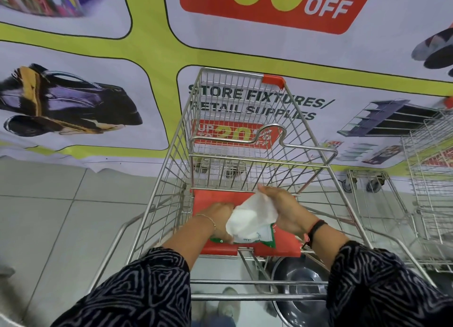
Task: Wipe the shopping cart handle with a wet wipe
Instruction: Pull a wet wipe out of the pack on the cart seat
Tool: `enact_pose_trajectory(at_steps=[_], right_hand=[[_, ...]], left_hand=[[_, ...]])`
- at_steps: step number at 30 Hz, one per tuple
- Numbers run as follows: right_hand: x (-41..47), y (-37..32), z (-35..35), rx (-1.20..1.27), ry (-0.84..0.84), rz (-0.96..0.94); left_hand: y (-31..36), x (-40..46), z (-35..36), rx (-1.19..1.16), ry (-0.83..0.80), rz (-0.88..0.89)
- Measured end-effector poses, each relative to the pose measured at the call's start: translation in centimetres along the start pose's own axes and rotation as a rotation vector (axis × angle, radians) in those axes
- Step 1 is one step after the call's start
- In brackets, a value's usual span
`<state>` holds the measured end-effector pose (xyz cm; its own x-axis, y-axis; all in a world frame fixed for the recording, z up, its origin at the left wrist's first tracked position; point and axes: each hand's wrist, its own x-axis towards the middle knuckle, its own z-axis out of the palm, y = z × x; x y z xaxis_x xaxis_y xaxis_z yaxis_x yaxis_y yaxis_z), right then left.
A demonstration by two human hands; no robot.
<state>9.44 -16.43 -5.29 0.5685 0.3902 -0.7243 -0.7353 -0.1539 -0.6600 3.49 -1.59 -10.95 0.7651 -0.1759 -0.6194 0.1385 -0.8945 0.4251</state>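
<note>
Your left hand (220, 216) is closed on the wipe packet (255, 238), pinning it to the red child-seat flap (213, 199) of the shopping cart (245, 140); a thin bracelet (210, 220) sits at that wrist. The wet wipe (250, 216), white and crumpled, rises out of the packet between your two hands. Your right hand (282, 211) pinches the wipe's upper edge, fingers pressed together on it; a dark band (316, 228) circles that wrist. Both sleeves are black with a pale pattern. The cart handle (257, 296), a bare metal bar, runs across below your forearms, well apart from the wipe. Under it lies a dark steel bowl (299, 282). A second wire cart (421, 179) stands to the right. A sale banner (152, 56) covers the wall ahead.
</note>
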Motion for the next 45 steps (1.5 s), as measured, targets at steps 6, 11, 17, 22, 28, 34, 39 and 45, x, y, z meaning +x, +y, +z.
enact_pose_trajectory(at_steps=[6,11,17,22,28,34,39,45], right_hand=[[-0.3,-0.5,-1.0,-0.166,-0.056,-0.088],[-0.2,-0.8,-1.2,-1.466,-0.050,-0.209],[-0.4,0.6,0.1,-1.913,-0.001,-0.389],[-0.4,0.5,0.1,-1.644,-0.127,-0.266],[-0.2,1.1,0.1,-0.531,-0.004,-0.049],[-0.7,1.6,0.1,0.010,-0.093,-0.073],[-0.5,1.3,1.0,-0.589,0.174,-0.300],[-0.8,1.7,0.9,-1.363,-0.135,-0.721]], left_hand=[[-0.5,0.0,-0.2,-0.054,-0.065,-0.074],[-0.7,-0.7,-1.2,-0.212,-0.247,-0.169],[-0.6,-2.0,-2.9,-0.843,-0.224,-0.281],[-0.2,-1.3,-2.4,-0.596,-0.129,-0.384],[0.3,-0.7,-1.9,-0.332,-0.086,-0.379],[0.6,-0.9,-2.2,-0.401,-0.117,-0.445],[1.2,-0.8,-2.8,-0.431,-0.198,-0.441],[0.6,-0.8,-3.0,-0.225,-0.206,-0.406]])
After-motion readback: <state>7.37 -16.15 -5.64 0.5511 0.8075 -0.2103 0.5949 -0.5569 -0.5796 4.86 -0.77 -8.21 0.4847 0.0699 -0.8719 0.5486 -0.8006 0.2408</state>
